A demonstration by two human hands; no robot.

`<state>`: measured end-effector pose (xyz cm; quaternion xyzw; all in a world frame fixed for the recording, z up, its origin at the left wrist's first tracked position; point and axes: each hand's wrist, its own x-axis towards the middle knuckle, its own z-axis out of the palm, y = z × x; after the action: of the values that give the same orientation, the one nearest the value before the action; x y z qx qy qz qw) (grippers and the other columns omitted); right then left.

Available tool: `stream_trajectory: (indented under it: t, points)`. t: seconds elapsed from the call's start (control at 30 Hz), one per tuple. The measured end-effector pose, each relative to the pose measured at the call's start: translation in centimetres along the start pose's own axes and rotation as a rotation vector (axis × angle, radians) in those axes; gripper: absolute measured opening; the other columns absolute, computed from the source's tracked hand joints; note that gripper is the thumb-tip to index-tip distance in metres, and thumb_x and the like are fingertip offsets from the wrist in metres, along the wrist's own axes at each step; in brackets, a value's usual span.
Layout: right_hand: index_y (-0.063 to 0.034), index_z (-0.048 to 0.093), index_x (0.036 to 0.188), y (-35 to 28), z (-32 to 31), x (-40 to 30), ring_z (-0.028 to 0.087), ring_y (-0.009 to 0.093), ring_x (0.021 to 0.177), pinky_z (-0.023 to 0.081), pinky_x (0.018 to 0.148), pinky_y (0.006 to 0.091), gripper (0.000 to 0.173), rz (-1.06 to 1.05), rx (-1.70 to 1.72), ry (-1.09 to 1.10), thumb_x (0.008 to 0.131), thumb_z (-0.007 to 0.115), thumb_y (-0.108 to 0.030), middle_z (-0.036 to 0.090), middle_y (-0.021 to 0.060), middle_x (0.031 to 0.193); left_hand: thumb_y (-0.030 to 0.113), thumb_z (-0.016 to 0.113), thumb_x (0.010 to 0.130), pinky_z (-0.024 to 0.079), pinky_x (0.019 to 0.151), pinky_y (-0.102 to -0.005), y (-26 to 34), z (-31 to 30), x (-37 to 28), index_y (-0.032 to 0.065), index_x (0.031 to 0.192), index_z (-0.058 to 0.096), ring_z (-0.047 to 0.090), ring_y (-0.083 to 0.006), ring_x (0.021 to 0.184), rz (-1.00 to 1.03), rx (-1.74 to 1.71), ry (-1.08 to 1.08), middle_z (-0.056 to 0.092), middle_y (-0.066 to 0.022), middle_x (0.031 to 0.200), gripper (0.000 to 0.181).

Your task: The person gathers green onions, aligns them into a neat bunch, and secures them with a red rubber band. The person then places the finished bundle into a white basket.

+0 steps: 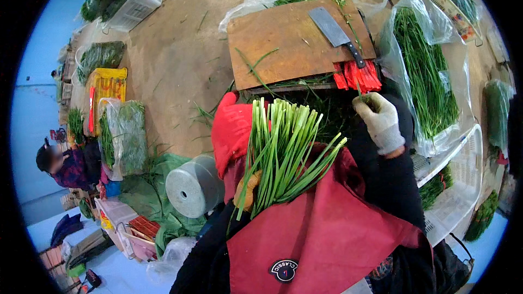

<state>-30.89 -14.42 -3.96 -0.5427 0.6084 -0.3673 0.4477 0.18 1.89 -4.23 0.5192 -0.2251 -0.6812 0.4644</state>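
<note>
A thick bunch of green chives (282, 147), its pale cut ends pointing away from me, lies across my lap. My left hand (247, 188), in a tan-orange glove, grips it from the left side, and stalks cover part of the hand. My right hand (380, 120), in a whitish glove, is beside the red strips (356, 75) stacked at the near right corner of a wooden board (282, 45). A thin green stalk reaches its fingertips; whether they pinch it cannot be seen. A cleaver (331, 26) rests on the board, its black handle overhanging the strips.
Bagged chives (425, 73) stand at right, above a white plastic crate (466, 188). A red covering (232, 130) lies beside the bunch. At left are a grey cylindrical stool (194, 188), a yellow crate (108, 90) and a seated person (75, 167). Loose stalks litter the floor (175, 73).
</note>
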Motion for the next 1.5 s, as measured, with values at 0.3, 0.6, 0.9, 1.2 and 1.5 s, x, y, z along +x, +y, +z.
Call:
stream_trajectory:
  t: [0.3, 0.6, 0.9, 1.2, 1.5]
  points:
    - [0.0023, 0.036, 0.136, 0.8, 0.3, -5.3, 0.055, 0.014, 0.095, 0.044, 0.084, 0.0269, 0.062, 0.219, 0.452, -0.506, 0.086, 0.056, -0.027, 0.06, 0.0086, 0.108, 0.032, 0.065, 0.084, 0.045, 0.09, -0.0322, 0.5, 0.1, 1.1, -0.0006, 0.13, 0.045, 0.054, -0.0177, 0.105, -0.096, -0.015, -0.039, 0.057, -0.0066, 0.12, 0.06]
    - [0.0013, 0.035, 0.137, -2.9, 7.3, -3.2, 0.052, 0.015, 0.108, 0.041, 0.094, 0.0286, 0.07, 0.154, 0.872, -0.38, 0.076, 0.069, -0.009, 0.054, 0.0088, 0.12, 0.032, 0.06, 0.09, 0.042, 0.091, -0.0292, 2.7, 1.2, 3.7, 0.0049, 0.139, 0.035, 0.051, -0.0106, 0.105, -0.206, 0.262, -0.398, 0.051, -0.0013, 0.127, 0.061]
    - [-0.0007, 0.04, 0.135, -2.9, 6.8, -3.6, 0.053, 0.016, 0.107, 0.042, 0.094, 0.0292, 0.063, 0.163, 0.818, -0.348, 0.076, 0.065, 0.002, 0.055, 0.0085, 0.12, 0.021, 0.055, 0.089, 0.037, 0.1, -0.0314, 1.9, -2.1, 6.7, 0.0011, 0.136, 0.039, 0.051, -0.0173, 0.114, -0.062, -0.439, -0.6, 0.055, -0.0073, 0.125, 0.054]
    - [-0.0002, 0.045, 0.129, -3.5, 6.4, -3.9, 0.058, 0.015, 0.099, 0.046, 0.088, 0.0278, 0.059, 0.178, 0.727, -0.287, 0.075, 0.067, 0.002, 0.059, 0.0078, 0.112, 0.044, 0.06, 0.085, 0.034, 0.103, -0.0329, 5.1, 1.3, 5.1, 0.0018, 0.138, 0.038, 0.049, -0.0173, 0.116, -0.133, 0.425, -0.274, 0.05, -0.0076, 0.131, 0.071]
    - [-0.0005, 0.048, 0.127, -2.1, 6.5, -3.9, 0.058, 0.014, 0.097, 0.047, 0.087, 0.0277, 0.055, 0.182, 0.817, -0.256, 0.075, 0.065, 0.004, 0.061, 0.0077, 0.109, 0.032, 0.073, 0.073, 0.039, 0.097, -0.0325, 5.0, 4.1, 6.1, 0.0012, 0.139, 0.032, 0.05, -0.0177, 0.115, -0.261, 0.32, -0.478, 0.05, -0.0075, 0.129, 0.084]
